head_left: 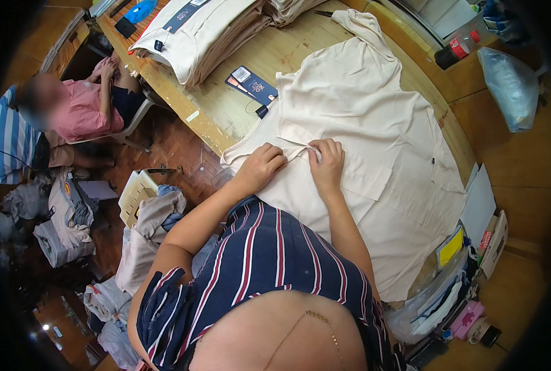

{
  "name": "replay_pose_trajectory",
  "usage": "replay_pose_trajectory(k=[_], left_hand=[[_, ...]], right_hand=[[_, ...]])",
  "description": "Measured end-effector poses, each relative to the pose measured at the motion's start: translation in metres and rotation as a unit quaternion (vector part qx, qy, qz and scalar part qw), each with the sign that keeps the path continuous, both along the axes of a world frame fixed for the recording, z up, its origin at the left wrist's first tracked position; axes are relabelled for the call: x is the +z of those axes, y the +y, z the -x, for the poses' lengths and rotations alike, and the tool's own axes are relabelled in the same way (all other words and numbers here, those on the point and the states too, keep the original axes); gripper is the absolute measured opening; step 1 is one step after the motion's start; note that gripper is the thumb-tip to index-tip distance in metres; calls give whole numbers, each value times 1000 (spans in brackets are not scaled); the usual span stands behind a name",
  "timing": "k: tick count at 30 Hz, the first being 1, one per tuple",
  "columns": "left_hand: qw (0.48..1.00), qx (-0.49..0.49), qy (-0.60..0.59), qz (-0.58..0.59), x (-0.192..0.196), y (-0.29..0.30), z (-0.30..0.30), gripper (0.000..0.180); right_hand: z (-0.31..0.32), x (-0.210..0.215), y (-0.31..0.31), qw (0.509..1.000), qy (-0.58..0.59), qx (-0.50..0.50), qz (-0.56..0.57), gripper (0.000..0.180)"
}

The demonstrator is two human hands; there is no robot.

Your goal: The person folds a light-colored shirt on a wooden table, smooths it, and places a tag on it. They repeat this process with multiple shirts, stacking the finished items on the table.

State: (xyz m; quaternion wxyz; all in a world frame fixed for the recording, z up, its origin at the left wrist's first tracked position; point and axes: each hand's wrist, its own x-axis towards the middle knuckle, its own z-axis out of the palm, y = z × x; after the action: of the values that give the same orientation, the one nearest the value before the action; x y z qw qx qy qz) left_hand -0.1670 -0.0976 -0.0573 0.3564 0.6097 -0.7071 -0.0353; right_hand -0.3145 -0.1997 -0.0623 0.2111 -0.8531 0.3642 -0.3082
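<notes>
A cream shirt [362, 123] lies spread over the wooden table, lightly creased, with a sleeve stretching toward the far edge. My left hand [262, 168] is closed on a fold of the shirt near its left side, fingers bent down. Just to the right, my right hand [327, 162] pinches the same cloth edge between thumb and fingers. A narrow raised fold runs between both hands. Beyond my left hand lie dark blue hang tags [258, 88] with a small black tag [262, 112] on a string.
A tall stack of folded cream garments [213, 37] stands at the table's [216, 114] far left. Another person [80, 108] sits on a white chair at left. Garment piles [139, 247] lie beside me. A bottle [458, 49] and plastic bags [510, 86] are at right.
</notes>
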Motion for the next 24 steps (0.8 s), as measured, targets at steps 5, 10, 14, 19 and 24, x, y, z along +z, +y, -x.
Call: replay_pose_trajectory(k=[5, 10, 14, 19, 24], left_hand=[[996, 56, 45, -51, 7, -5, 9, 13], [986, 86, 24, -143, 19, -25, 14, 12], [989, 89, 14, -117, 9, -28, 16, 9], [990, 103, 89, -36, 12, -23, 16, 10], [937, 172, 294, -75, 0, -11, 8, 16]], right_hand=[[3, 0, -1, 999, -3, 20, -28, 16], [4, 1, -2, 999, -19, 28, -37, 17], [4, 2, -1, 999, -13, 24, -39, 17], [4, 1, -1, 999, -13, 25, -23, 17], [4, 2, 0, 999, -12, 28, -21, 16]])
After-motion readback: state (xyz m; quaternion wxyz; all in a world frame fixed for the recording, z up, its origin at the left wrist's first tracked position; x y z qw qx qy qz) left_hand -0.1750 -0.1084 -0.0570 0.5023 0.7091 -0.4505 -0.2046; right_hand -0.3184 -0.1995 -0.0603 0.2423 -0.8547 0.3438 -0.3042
